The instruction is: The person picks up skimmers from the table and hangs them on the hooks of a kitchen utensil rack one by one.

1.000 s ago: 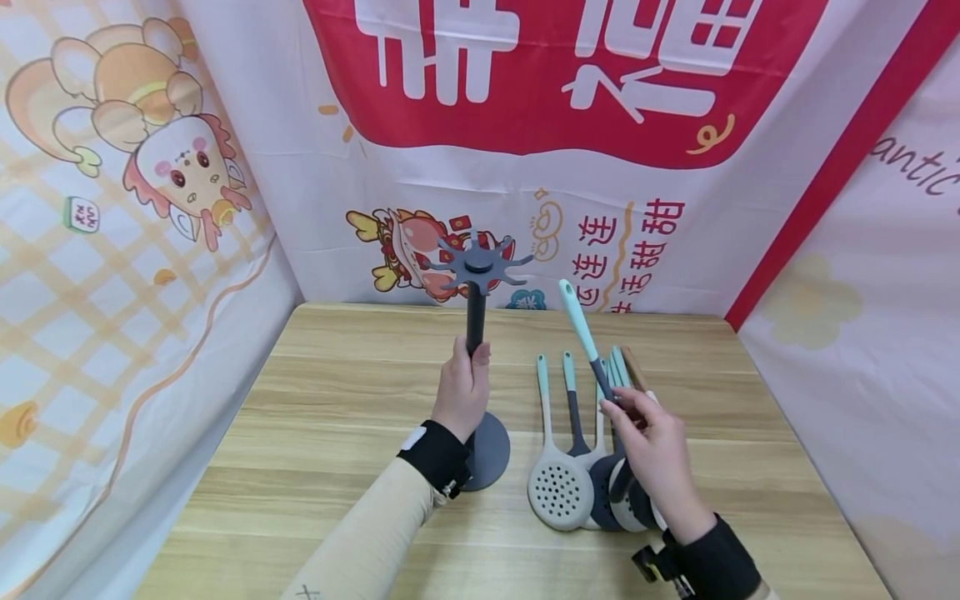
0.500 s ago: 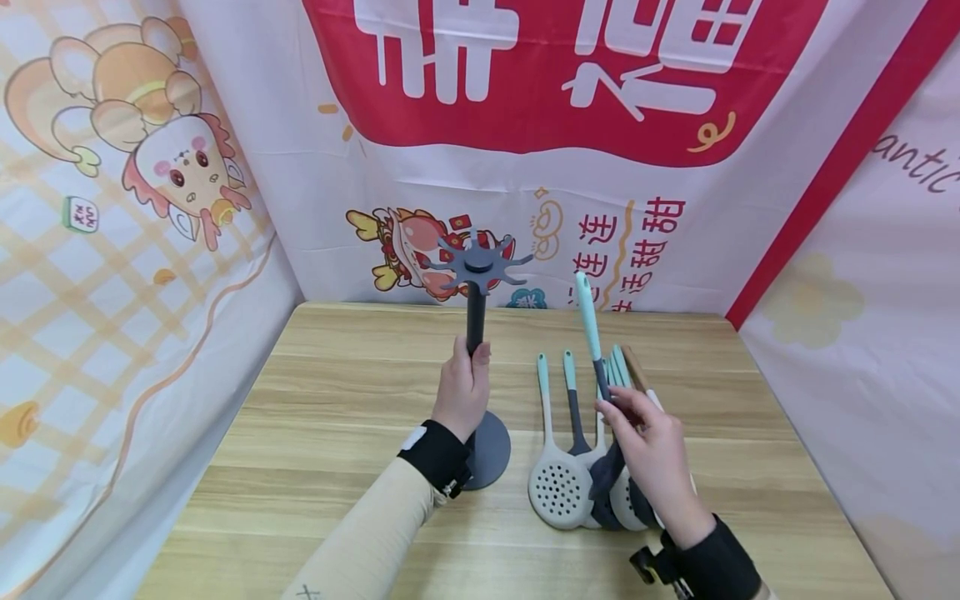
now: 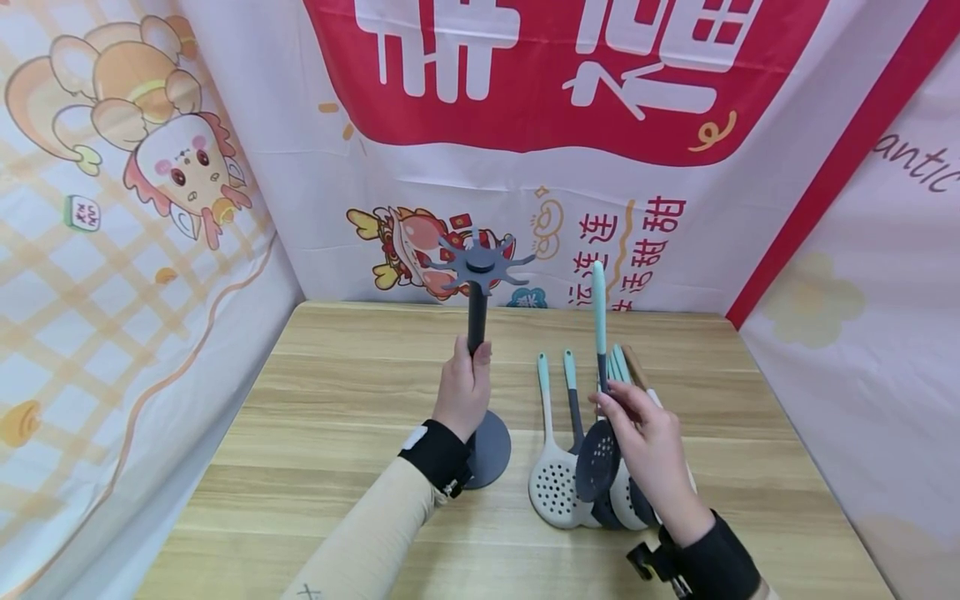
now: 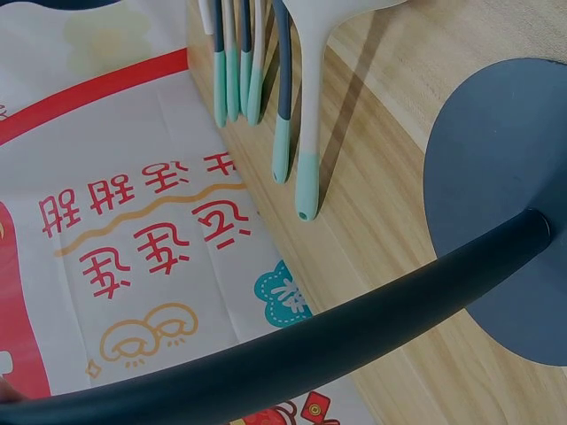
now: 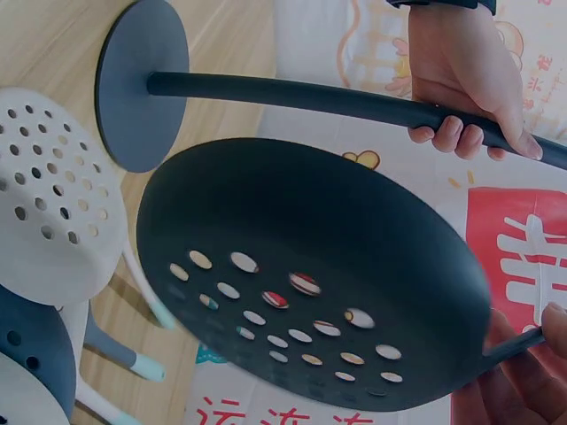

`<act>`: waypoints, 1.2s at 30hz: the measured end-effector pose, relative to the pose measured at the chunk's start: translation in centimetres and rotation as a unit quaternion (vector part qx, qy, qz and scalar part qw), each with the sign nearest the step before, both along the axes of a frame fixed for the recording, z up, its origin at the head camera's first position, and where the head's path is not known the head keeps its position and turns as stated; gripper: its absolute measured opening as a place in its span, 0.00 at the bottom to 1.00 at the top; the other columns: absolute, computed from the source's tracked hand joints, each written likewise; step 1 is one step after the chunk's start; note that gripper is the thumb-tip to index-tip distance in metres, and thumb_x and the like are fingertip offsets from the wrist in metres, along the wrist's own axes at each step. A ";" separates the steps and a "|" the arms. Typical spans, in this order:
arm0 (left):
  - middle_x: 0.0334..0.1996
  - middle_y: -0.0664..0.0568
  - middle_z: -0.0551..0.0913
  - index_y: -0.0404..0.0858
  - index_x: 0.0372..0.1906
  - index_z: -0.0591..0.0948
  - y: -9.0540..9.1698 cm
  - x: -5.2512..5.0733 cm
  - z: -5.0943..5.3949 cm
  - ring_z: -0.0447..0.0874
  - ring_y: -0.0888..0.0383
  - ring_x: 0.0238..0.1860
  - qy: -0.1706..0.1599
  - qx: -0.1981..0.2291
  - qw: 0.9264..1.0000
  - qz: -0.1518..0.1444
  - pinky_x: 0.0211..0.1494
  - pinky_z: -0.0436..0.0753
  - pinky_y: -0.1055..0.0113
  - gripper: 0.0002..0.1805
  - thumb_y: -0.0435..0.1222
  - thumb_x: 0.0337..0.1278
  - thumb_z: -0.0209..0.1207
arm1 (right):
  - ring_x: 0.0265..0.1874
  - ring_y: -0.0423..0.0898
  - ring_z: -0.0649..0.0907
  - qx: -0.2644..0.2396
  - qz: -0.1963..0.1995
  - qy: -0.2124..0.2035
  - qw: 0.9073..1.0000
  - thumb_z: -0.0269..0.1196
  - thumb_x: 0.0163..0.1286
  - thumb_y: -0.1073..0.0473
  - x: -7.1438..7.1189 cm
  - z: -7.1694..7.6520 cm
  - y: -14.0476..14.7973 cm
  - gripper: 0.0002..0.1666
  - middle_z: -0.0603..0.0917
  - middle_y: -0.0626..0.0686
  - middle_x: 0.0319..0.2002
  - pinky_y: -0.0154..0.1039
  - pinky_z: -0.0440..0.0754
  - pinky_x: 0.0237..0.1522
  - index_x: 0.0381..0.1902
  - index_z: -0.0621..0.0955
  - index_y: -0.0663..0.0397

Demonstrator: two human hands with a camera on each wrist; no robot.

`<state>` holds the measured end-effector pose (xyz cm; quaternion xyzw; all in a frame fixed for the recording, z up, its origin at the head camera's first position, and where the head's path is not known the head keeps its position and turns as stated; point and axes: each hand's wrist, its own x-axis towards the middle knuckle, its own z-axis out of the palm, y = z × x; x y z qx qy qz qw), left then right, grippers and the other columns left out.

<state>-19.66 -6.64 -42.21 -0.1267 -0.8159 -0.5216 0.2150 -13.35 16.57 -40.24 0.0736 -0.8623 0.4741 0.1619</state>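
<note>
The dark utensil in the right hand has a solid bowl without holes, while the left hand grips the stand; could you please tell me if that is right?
Not quite: the dark utensil in the right hand has a bowl pierced with holes, not solid, as the right wrist view shows; the left hand does grip the stand.
</note>
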 end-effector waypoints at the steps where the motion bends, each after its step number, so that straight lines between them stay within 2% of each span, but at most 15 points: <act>1: 0.22 0.53 0.65 0.33 0.42 0.68 0.0 0.0 0.0 0.61 0.64 0.18 0.000 0.001 1.000 -0.001 0.24 0.65 0.69 0.13 0.40 0.79 0.41 | 0.37 0.39 0.87 -0.002 0.002 -0.002 1.000 0.57 0.76 0.62 0.0 0.1 0.0 0.14 0.89 0.57 0.42 0.20 0.79 0.41 0.54 0.81 0.62; 7: 0.21 0.53 0.63 0.33 0.41 0.68 0.0 0.0 0.0 0.60 0.64 0.17 0.000 -0.001 1.000 0.000 0.23 0.65 0.69 0.12 0.39 0.79 0.42 | 0.37 0.47 0.88 -0.002 0.005 -0.013 1.000 0.56 0.76 0.62 -0.1 0.3 -0.2 0.15 0.89 0.58 0.42 0.21 0.80 0.42 0.55 0.81 0.62; 12: 0.21 0.54 0.62 0.34 0.41 0.68 0.0 0.0 0.0 0.59 0.64 0.17 -0.002 -0.001 1.000 0.001 0.23 0.64 0.69 0.12 0.40 0.79 0.42 | 0.37 0.50 0.88 -0.002 0.013 -0.001 1.000 0.56 0.76 0.63 -0.4 0.5 -0.4 0.14 0.89 0.57 0.42 0.20 0.79 0.42 0.55 0.81 0.63; 19: 0.21 0.55 0.62 0.34 0.41 0.67 0.0 0.1 0.1 0.60 0.64 0.17 -0.005 0.000 1.000 -0.005 0.22 0.64 0.70 0.14 0.42 0.79 0.40 | 0.36 0.44 0.87 -0.003 0.016 0.005 1.000 0.57 0.76 0.62 -0.4 1.2 -0.7 0.14 0.90 0.56 0.41 0.21 0.80 0.40 0.53 0.81 0.62; 30: 0.21 0.55 0.62 0.34 0.40 0.67 -0.1 0.0 0.0 0.59 0.64 0.17 0.000 -0.004 1.000 0.000 0.23 0.63 0.70 0.16 0.43 0.80 0.40 | 0.34 0.46 0.87 -0.001 0.030 0.036 0.999 0.59 0.74 0.63 -0.5 1.8 -1.2 0.13 0.90 0.56 0.39 0.21 0.80 0.39 0.52 0.82 0.62; 36: 0.21 0.54 0.62 0.34 0.40 0.67 -0.1 -0.2 -0.2 0.60 0.64 0.18 -0.001 -0.005 1.000 0.006 0.23 0.64 0.69 0.19 0.46 0.79 0.38 | 0.34 0.38 0.86 -0.002 0.039 0.038 0.999 0.59 0.73 0.64 -0.6 1.9 -1.3 0.12 0.90 0.55 0.39 0.23 0.81 0.39 0.51 0.83 0.61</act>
